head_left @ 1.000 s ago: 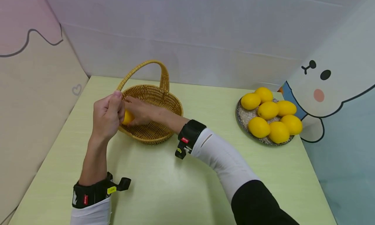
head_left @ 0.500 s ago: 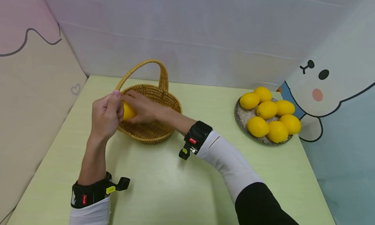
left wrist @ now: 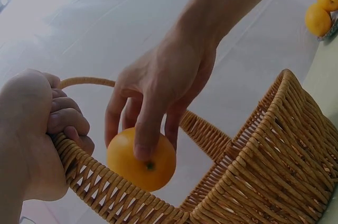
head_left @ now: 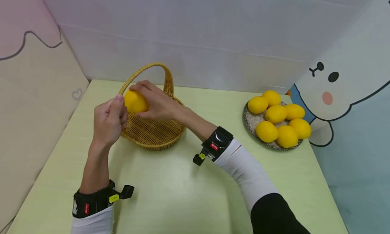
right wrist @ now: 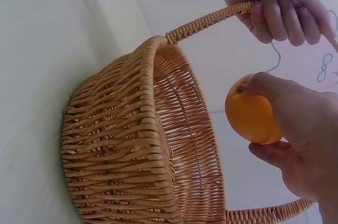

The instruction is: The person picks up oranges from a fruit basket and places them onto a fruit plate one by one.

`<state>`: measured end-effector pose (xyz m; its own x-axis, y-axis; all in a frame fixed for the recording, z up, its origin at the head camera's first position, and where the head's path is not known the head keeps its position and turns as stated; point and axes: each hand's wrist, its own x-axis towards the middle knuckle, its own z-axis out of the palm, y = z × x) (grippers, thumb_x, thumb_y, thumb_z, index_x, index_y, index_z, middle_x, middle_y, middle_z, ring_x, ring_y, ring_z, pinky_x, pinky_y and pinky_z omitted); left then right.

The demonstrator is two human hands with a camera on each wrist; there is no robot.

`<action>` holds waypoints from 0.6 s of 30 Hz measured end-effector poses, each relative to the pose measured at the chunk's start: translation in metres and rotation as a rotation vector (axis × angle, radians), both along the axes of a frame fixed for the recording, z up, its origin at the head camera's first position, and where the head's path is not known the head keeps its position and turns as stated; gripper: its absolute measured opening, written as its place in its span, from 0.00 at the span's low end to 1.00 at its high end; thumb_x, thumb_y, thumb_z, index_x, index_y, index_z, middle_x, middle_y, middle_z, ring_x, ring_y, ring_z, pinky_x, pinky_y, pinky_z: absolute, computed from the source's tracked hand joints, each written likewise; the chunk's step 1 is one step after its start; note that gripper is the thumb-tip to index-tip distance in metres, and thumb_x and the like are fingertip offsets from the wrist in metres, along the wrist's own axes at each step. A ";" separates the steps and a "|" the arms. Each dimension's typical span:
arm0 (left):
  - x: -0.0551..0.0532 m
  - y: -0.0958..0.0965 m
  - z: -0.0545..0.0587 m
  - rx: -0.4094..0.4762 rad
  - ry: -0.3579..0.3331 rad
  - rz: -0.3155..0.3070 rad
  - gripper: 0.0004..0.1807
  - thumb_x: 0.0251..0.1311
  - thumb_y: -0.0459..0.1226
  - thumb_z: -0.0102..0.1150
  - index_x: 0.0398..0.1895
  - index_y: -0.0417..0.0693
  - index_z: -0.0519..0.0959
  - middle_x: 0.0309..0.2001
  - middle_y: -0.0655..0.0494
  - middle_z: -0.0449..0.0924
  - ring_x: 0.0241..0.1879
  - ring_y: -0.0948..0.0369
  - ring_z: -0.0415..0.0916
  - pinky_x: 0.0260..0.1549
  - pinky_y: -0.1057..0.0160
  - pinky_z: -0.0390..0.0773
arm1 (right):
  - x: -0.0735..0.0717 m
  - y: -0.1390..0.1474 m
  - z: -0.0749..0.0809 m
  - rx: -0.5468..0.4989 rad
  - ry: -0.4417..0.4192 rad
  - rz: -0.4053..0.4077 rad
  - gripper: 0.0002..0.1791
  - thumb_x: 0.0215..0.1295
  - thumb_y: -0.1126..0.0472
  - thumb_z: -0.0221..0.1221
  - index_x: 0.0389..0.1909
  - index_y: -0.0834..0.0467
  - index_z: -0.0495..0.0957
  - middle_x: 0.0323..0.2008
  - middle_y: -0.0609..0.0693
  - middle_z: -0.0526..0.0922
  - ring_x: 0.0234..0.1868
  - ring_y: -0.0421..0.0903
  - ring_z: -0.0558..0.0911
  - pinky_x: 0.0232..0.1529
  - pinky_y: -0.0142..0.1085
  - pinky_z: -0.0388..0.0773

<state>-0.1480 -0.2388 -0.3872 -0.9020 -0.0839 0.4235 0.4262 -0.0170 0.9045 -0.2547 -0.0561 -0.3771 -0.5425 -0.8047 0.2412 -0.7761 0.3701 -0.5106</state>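
Observation:
A woven wicker basket [head_left: 153, 136] stands on the table at the centre left, its inside bare of fruit where it shows. My left hand [head_left: 107, 121] grips the left side of its arched handle [head_left: 146, 67], fingers wrapped round it. My right hand [head_left: 161, 103] holds a round orange [head_left: 135, 102] between thumb and fingers, above the basket and under the handle, close to the left hand. In the left wrist view the fingers reach down over the orange [left wrist: 132, 167]; its small green stem end shows. The right wrist view has the orange [right wrist: 248, 114] clear of the basket's rim.
At the right of the pale green table [head_left: 170, 193] stands a speckled plate [head_left: 251, 121] with several yellow lemons [head_left: 276, 114] on it. A white wall [head_left: 213, 41] rises behind the table, and printed panels flank both sides.
My right hand has lifted the orange up from inside the basket to handle height. The left hand has kept its grip on the handle.

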 end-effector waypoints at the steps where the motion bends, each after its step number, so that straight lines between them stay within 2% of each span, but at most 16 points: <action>1: 0.000 0.000 0.000 0.004 0.001 -0.001 0.32 0.88 0.38 0.50 0.18 0.33 0.61 0.13 0.57 0.61 0.09 0.63 0.56 0.08 0.62 0.52 | 0.000 0.001 0.000 -0.008 0.007 0.004 0.44 0.71 0.54 0.77 0.82 0.60 0.68 0.79 0.59 0.70 0.74 0.53 0.76 0.71 0.30 0.79; 9: -0.002 0.001 -0.003 0.017 -0.004 -0.012 0.33 0.89 0.38 0.50 0.17 0.34 0.60 0.12 0.57 0.60 0.09 0.63 0.55 0.08 0.61 0.50 | -0.001 0.014 -0.003 -0.026 0.009 -0.026 0.43 0.70 0.53 0.77 0.80 0.60 0.70 0.78 0.58 0.71 0.75 0.52 0.75 0.72 0.33 0.80; 18: -0.004 0.002 -0.002 -0.005 0.007 -0.009 0.34 0.89 0.38 0.49 0.15 0.35 0.59 0.11 0.59 0.60 0.08 0.65 0.55 0.08 0.61 0.49 | -0.003 0.055 -0.003 -0.023 0.001 -0.092 0.44 0.68 0.54 0.78 0.81 0.59 0.70 0.79 0.58 0.70 0.75 0.54 0.76 0.74 0.44 0.83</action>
